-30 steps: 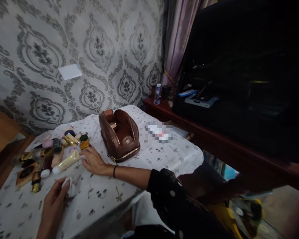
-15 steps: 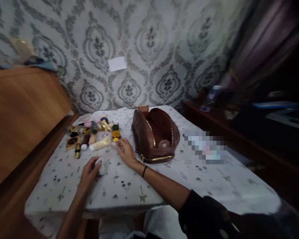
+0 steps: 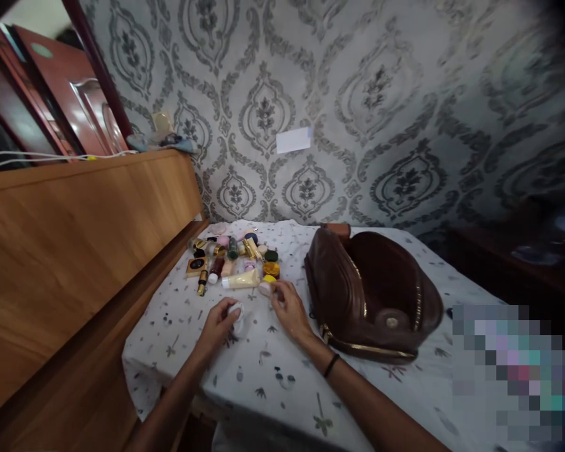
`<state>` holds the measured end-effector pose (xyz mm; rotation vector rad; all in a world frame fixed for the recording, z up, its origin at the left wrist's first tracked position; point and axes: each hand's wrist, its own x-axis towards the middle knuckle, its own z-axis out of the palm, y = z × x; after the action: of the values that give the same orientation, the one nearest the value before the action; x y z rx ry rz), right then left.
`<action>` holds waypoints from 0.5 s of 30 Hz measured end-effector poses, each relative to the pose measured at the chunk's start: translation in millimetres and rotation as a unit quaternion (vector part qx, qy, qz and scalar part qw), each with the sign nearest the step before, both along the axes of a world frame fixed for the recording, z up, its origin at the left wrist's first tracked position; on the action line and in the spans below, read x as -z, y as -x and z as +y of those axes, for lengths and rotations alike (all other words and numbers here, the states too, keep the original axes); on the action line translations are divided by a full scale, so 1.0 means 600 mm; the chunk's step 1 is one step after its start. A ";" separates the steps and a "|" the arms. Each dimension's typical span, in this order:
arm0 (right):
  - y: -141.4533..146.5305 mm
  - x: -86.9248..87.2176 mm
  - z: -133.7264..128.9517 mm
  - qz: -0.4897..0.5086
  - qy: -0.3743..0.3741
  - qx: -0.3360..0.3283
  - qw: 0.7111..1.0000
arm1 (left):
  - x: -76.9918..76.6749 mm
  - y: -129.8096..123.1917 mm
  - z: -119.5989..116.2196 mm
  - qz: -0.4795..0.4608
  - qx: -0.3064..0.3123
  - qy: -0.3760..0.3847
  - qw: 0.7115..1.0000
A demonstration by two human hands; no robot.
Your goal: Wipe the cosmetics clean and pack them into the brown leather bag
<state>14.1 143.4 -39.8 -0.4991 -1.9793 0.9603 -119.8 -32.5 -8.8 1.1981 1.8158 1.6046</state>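
Note:
My left hand (image 3: 220, 321) is closed around a small whitish, partly see-through thing (image 3: 236, 311), perhaps a little jar or cap, just above the tablecloth. My right hand (image 3: 288, 306) has its fingertips closed on the edge of a small pale pink jar (image 3: 265, 287). Right behind that jar stand a yellow lid (image 3: 270, 278) and an amber jar (image 3: 272, 269). A cream-coloured tube (image 3: 242, 279) lies left of the right fingertips. To the right of this hand sits a brown leather bag (image 3: 343, 282) with its zip open and a dark inside.
Several cosmetics lie at the back left, among them a square compact (image 3: 196, 266), a gold-and-black lipstick (image 3: 202, 283), a dark red bottle (image 3: 215, 270) and a green-capped jar (image 3: 271, 255). A wooden panel (image 3: 98, 238) borders the table on the left. A blurred-out item (image 3: 518, 370) lies at right.
The view has swung left and come closer, so the bag and cosmetics appear farther right. Both hands keep nearly the same places beside the cosmetics.

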 end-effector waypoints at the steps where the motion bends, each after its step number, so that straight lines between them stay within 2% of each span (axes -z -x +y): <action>1: 0.001 0.003 0.001 0.002 0.006 -0.004 1.000 | -0.001 0.009 0.002 0.031 -0.008 0.005 0.999; 5: 0.006 0.014 0.004 0.006 0.031 -0.032 0.999 | -0.027 0.069 0.017 0.216 -0.067 0.055 0.973; 9: 0.007 0.016 0.005 0.004 0.048 -0.052 0.997 | -0.083 0.144 0.053 0.320 -0.110 0.099 0.936; 12: 0.006 0.015 0.005 0.006 0.052 -0.055 0.997 | -0.124 0.190 0.090 0.402 -0.120 0.153 0.895; 15: 0.004 0.013 0.005 0.006 0.053 -0.052 0.997 | -0.148 0.222 0.128 0.464 -0.100 0.224 0.851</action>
<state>11.7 146.7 -47.8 -0.4501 -1.9666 1.1353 -252.8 44.0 79.9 1.7312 2.7569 0.5550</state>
